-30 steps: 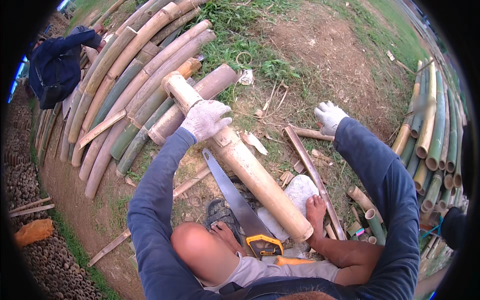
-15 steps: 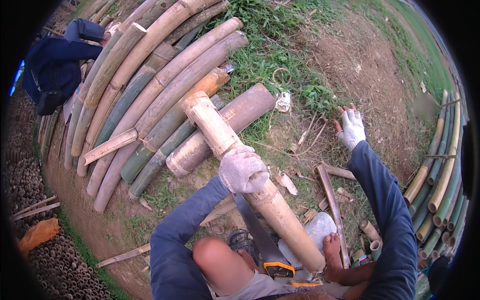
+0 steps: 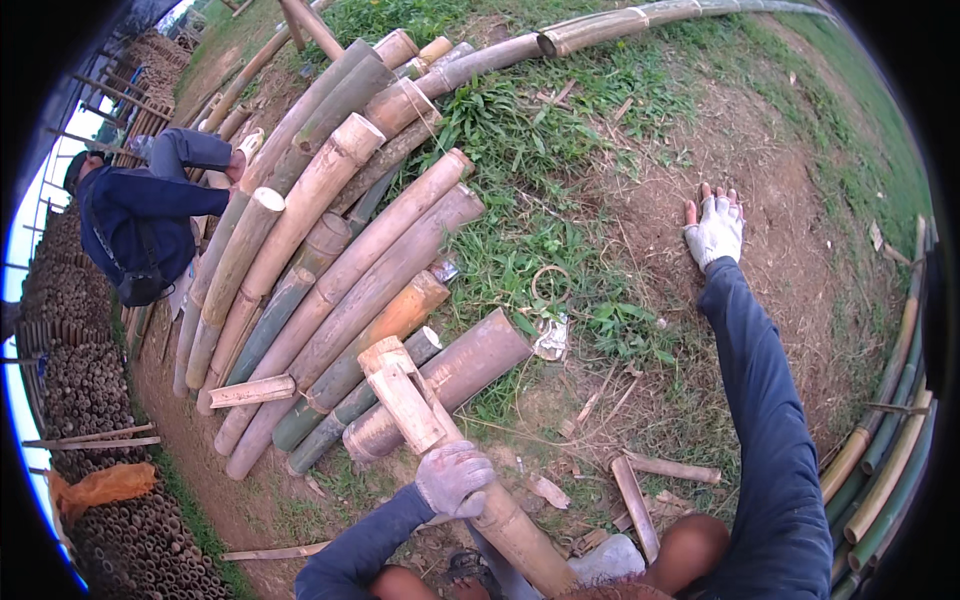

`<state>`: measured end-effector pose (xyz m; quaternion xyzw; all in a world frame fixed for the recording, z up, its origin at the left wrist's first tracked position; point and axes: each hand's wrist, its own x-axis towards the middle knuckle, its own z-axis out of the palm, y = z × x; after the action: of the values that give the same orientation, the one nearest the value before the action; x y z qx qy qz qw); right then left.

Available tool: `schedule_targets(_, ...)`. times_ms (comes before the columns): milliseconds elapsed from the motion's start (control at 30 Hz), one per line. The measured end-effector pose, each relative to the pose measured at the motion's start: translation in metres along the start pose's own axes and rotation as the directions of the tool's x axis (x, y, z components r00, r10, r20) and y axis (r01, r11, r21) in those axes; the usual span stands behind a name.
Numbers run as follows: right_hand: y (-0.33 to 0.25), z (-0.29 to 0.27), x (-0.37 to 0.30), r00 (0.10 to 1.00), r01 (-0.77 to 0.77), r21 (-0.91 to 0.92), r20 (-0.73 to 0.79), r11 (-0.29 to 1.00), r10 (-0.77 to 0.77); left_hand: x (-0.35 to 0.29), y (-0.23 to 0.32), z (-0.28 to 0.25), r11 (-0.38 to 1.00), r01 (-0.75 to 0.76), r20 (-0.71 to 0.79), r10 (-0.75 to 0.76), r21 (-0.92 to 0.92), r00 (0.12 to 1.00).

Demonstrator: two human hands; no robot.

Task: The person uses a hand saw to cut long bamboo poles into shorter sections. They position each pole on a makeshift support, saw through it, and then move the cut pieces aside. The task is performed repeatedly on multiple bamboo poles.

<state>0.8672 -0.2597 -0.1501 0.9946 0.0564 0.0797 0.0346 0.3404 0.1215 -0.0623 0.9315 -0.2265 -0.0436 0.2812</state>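
My left hand (image 3: pixel 455 480), in a whitish work glove, is wrapped round a bamboo pole (image 3: pixel 520 535) that slants up and away from me. The pole's far end has a pale cut notch, and it rests across a thick brownish bamboo length (image 3: pixel 480 355) on the ground. Beneath my left hand part of a grey saw blade (image 3: pixel 497 563) shows; its handle is out of view. My right hand (image 3: pixel 717 232), in a fingerless white glove, stretches far forward with its fingers spread over bare soil. It holds nothing; whether it touches the ground I cannot tell.
Several cut bamboo poles (image 3: pixel 385 265) lie side by side at the left. Beyond them a person in dark clothing (image 3: pixel 140 215) sits by the stack. A bundle of green bamboo (image 3: pixel 890 470) lies at the right. A split bamboo strip (image 3: pixel 635 508) and a pale stone (image 3: pixel 610 558) are near my knee.
My right hand has reached farther forward, its fingers spreading. My left hand keeps its grip on the bamboo pole. The view has tilted up, and the saw's handle has left it.
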Motion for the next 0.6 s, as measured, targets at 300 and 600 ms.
schedule_targets(300,-0.003,-0.019,0.0,0.999,0.006,0.141,0.044,0.99,-0.012,0.044,0.017,-0.023,0.991,0.126,0.234,-0.134,0.049,0.963)
schedule_targets(600,0.001,-0.015,0.001,0.999,0.011,0.204,0.043,0.979,-0.02,0.244,-0.04,-0.073,0.99,-0.077,0.057,0.07,0.121,0.996)
